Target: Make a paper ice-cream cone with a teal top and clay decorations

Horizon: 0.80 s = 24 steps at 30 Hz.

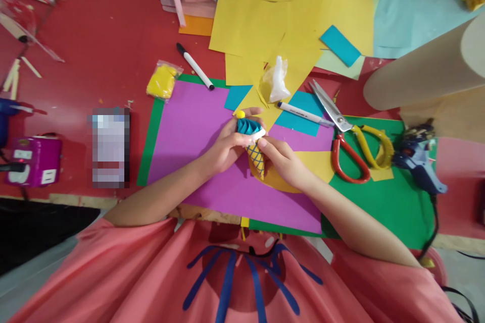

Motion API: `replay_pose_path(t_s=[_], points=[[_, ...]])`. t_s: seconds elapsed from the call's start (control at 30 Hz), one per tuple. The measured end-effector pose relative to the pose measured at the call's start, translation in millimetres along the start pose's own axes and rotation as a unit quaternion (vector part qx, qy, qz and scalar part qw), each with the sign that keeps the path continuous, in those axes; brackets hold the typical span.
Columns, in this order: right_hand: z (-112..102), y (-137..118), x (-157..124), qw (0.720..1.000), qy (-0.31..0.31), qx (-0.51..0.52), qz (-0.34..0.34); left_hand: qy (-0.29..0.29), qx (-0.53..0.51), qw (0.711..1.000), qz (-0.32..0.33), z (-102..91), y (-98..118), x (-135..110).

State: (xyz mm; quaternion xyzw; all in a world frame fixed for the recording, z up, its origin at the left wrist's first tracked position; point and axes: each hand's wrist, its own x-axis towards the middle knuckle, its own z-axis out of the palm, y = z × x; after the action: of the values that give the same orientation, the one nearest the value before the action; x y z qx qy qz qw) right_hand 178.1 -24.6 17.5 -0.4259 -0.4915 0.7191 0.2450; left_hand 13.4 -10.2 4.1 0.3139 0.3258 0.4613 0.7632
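Between my two hands is a small craft ice cream cone [256,160], yellow with dark criss-cross lines. It has a blue swirled top [248,126], a yellow ball [240,114] at its tip and a white band [258,134] round the rim. My left hand [226,147] is wrapped round the swirl end, thumb on the white band. My right hand [282,159] pinches the cone just below that band. The cone tilts, its point towards me, above a purple sheet [189,126] and a round-edged orange-yellow piece [318,169].
Scissors [343,128] with red and yellow handles lie right, beside a blue glue gun [420,159]. A marker [305,113], white clay in plastic [278,83], bagged yellow clay [162,81] and another marker [195,66] lie beyond my hands. A large pale roll [424,68] juts in at right.
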Motion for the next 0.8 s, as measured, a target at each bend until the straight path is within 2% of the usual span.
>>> replay_pose_path(t_s=[0.1,0.27,0.47,0.6,0.8], points=[[-0.8,-2.1,-0.3,1.000,-0.014,-0.005,0.002,-0.004,0.014,1.000,0.007,0.2,-0.1,-0.2],[-0.5,-0.5,0.7,1.000,-0.012,0.009,0.014,0.021,0.025,0.999,-0.016,3.7,-0.3,1.8],[-0.8,-1.6,0.2,1.000,0.015,-0.001,0.015,0.013,0.054,0.998,0.014,6.1,-2.0,0.1],[-0.8,-3.7,0.6,0.997,0.054,-0.047,-0.023,-0.002,0.103,0.994,0.047,3.8,-5.3,0.0],[-1.1,-5.5,-0.6,0.996,0.062,-0.062,-0.017,-0.005,0.105,0.994,0.040,1.6,-6.7,-0.3]])
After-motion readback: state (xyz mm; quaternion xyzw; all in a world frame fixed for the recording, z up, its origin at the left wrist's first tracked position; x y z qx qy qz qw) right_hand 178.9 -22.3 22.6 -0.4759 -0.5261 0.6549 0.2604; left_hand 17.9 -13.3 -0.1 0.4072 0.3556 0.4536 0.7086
